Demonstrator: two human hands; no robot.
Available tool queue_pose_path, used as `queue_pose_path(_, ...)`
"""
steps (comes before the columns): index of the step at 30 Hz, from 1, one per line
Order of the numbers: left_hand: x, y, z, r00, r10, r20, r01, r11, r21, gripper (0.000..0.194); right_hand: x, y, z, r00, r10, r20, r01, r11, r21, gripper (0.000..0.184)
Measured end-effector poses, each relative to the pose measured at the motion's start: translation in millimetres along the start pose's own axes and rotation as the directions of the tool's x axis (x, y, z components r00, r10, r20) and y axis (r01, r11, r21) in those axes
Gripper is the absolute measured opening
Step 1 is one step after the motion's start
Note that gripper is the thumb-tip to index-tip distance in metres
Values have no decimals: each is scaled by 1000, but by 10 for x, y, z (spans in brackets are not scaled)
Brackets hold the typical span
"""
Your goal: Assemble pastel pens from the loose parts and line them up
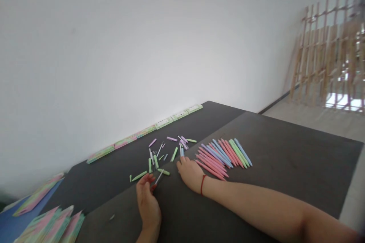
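left hand pinching a slim pen part above the table
a slim pen part (157, 177) is pinched in the left hand (147, 201), just beside the loose pastel pen parts (164, 155). the right hand (189, 172) is laid open on the dark table (285, 159), just beside the pastel pen row (222, 155). the row could be disturbed by a sideways wrist sweep, and small parts could be scattered. the pinched part's lower end is partly hidden by fingers; the smallest pieces are hard to make out.

A plain workshop; dark worktables (285, 152), a white wall (142, 45), pastel pen parts (174, 154).
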State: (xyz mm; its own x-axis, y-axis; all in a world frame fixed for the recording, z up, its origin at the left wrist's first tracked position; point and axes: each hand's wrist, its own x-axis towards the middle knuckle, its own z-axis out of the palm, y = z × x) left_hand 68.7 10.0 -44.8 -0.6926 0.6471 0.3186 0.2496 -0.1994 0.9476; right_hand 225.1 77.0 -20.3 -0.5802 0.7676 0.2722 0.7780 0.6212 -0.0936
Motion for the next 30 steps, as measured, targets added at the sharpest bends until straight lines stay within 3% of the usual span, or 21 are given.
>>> queue_pose_path(8,114,126,-323,967,174,185,-229,914,335,26,-6,-34,45,986,-169,-4,169,985,30,19)
queue_pose_path(12,213,104,-338,907,232,352,-381,807,452,25,12,-10,65,967,-255,-5,255,966,48,18)
queue_pose_path(18,234,86,-349,833,193,518,-506,645,573,10,-9,-13,66,920,-392,-21,392,913,112,15)
queue_pose_path(24,251,80,-382,794,183,579,-562,583,586,11,0,39,69,933,-360,-1,344,892,295,18)
queue_pose_path(30,195,123,-341,708,176,684,-639,574,513,12,26,133,122,988,-143,-55,151,838,525,22)
